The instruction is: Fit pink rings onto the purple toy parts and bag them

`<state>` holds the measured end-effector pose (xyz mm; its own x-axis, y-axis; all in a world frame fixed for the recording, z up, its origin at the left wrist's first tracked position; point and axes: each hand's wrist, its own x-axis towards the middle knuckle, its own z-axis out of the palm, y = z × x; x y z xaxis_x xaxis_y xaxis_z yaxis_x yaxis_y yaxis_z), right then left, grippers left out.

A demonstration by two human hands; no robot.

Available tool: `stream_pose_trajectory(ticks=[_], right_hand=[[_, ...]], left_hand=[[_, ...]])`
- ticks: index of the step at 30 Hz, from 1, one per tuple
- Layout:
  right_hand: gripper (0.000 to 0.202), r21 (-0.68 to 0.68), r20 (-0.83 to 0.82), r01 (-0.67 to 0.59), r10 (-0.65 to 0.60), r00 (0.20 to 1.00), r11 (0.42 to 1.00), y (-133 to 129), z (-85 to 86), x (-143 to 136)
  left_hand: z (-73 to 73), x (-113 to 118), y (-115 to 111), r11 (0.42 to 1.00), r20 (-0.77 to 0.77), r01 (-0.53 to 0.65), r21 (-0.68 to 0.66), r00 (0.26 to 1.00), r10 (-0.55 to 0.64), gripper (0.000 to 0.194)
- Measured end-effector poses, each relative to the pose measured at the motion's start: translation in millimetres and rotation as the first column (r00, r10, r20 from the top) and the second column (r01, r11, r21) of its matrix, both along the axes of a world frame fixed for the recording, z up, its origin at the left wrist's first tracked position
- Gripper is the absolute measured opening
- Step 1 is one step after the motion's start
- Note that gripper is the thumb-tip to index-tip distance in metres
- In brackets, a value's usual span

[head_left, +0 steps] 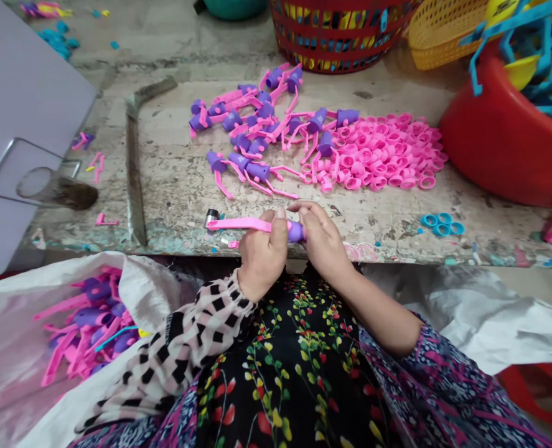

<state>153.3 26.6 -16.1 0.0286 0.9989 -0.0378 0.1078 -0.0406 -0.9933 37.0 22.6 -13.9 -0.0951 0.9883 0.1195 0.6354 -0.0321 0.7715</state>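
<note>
Over the table's front edge, my left hand (264,252) grips a purple and pink plastic piece (295,232), whose long pink arm points left. My right hand (323,239) closes round the purple end of the same piece; what its fingertips hold there is partly hidden. Behind my hands lies a loose pile of purple cups with pink arms (257,171). It touches a heap of small pink rings (381,152) on its right. A small metal-and-black cylinder (211,218) stands beside the tip of the pink arm.
A bent metal bar (134,168) lies left on the worn table (177,168). A red basket (336,37), yellow basket (437,37) and red tub (504,137) stand behind and right. Blue rings (442,224) sit front right. An open white sack (149,292) holds similar pieces.
</note>
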Motion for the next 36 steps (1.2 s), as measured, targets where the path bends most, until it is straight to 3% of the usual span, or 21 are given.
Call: stream_pose_trajectory(ticks=[3, 6, 11, 18, 21, 25, 36], right_hand=[[0.039, -0.172, -0.232, -0.114, 0.072, 0.97, 0.978, -1, 2.0, 11], [0.044, -0.213, -0.308, -0.118, 0.048, 0.95, 0.97, -6, -0.3, 19], [0.041, -0.066, -0.199, -0.103, 0.088, 0.976, 0.992, -25, 2.8, 21], [0.026, 0.156, 0.043, -0.171, 0.166, 0.985, 0.973, -41, 8.8, 23], [0.029, 0.223, 0.125, -0.186, 0.162, 0.979, 0.957, -43, 10.6, 21], [0.03, 0.244, 0.194, -0.19, 0.144, 0.97, 0.951, -43, 13.3, 18], [0.032, 0.192, 0.151, -0.159, 0.131, 0.98, 0.968, -43, 9.8, 14]], left_hand=[[1.0, -3, -1, 1.0, 0.143, -0.008, -0.025, 0.99, 0.011, 0.043], [-0.3, -3, 0, 0.986, 0.389, -0.008, -0.166, 0.918, 0.073, 0.042], [5.4, -1, 0, 0.923, 0.677, 0.078, -0.377, 0.703, 0.217, 0.04], [15.5, -5, -3, 0.875, 0.796, 0.224, -0.429, 0.552, 0.248, 0.038], [16.2, -6, -4, 0.866, 0.811, 0.264, -0.426, 0.535, 0.236, 0.037], [15.4, -5, -5, 0.861, 0.787, 0.245, -0.446, 0.565, 0.247, 0.036], [10.4, -5, -6, 0.846, 0.762, 0.242, -0.475, 0.593, 0.258, 0.039]])
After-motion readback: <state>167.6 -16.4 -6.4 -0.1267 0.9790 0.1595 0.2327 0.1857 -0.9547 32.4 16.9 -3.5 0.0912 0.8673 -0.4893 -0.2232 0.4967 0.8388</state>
